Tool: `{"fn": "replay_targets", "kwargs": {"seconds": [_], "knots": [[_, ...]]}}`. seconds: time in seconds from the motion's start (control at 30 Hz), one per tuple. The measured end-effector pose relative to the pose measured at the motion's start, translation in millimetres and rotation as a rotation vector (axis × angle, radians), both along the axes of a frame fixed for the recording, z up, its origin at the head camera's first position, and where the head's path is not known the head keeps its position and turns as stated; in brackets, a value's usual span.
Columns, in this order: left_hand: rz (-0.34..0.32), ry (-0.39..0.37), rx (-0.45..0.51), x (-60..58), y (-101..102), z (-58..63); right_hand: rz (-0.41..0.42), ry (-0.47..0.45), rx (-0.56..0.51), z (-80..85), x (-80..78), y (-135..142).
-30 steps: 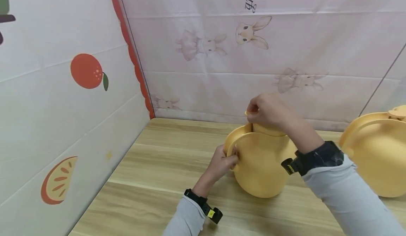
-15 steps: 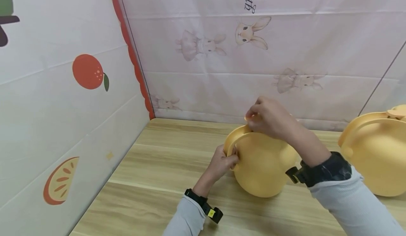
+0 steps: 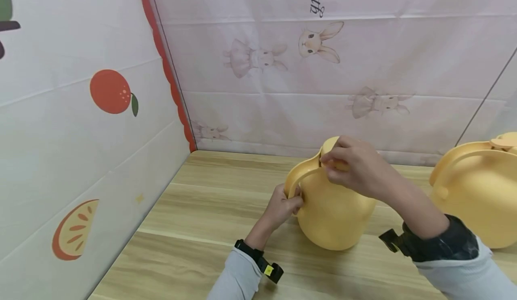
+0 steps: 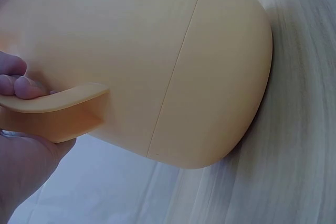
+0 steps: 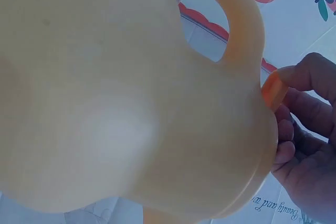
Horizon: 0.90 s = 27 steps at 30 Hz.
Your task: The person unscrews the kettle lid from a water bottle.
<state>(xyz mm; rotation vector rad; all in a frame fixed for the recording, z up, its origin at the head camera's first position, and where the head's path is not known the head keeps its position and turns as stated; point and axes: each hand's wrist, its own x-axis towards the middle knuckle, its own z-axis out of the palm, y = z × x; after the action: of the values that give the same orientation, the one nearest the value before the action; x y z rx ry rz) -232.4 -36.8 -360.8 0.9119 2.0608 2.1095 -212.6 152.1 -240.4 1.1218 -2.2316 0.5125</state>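
Jug (image 3: pixel 337 215), yellow and lidded, stands on the wood-grain table (image 3: pixel 202 228), looking upright between the person's two hands. At its left side the left hand (image 3: pixel 282 206) has fingers wrapped around the loop handle (image 3: pixel 299 173), holding it much as it does in the earlier head views. What changes is at the jug's top: the right hand (image 3: pixel 354 165) is now lower and nearer the person, and part of the yellow lid (image 3: pixel 329 144) shows beyond it. Its thumb and fingers pinch a small orange tab (image 5: pixel 275 90) at the jug's top edge, best seen in the right wrist view. This suggests that the work in hand is on the tab and lid while the left hand steadies the jug; whether the tab is being turned or pressed, and whether the lid sits fully home, I cannot tell. A second yellow jug (image 3: pixel 480 201) stands to the right of the first, untouched, and behind both is a rabbit-printed wall covering (image 3: pixel 258 111).
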Motion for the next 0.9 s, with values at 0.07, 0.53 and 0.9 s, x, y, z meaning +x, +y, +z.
{"fn": "replay_targets", "kwargs": {"seconds": [0.07,0.53,0.9], "knots": [[0.001,0.000,0.001,0.1,0.4,0.3,-0.003,0.019,-0.012,-2.1,2.1,2.8],[-0.010,0.005,0.010,0.5,1.4,-0.2,0.030,0.087,-0.221,-22.0,14.0,33.0],[-0.006,0.016,0.014,1.1,2.1,-0.8,0.008,0.109,-0.351,-32.2,15.7,55.5]]}}
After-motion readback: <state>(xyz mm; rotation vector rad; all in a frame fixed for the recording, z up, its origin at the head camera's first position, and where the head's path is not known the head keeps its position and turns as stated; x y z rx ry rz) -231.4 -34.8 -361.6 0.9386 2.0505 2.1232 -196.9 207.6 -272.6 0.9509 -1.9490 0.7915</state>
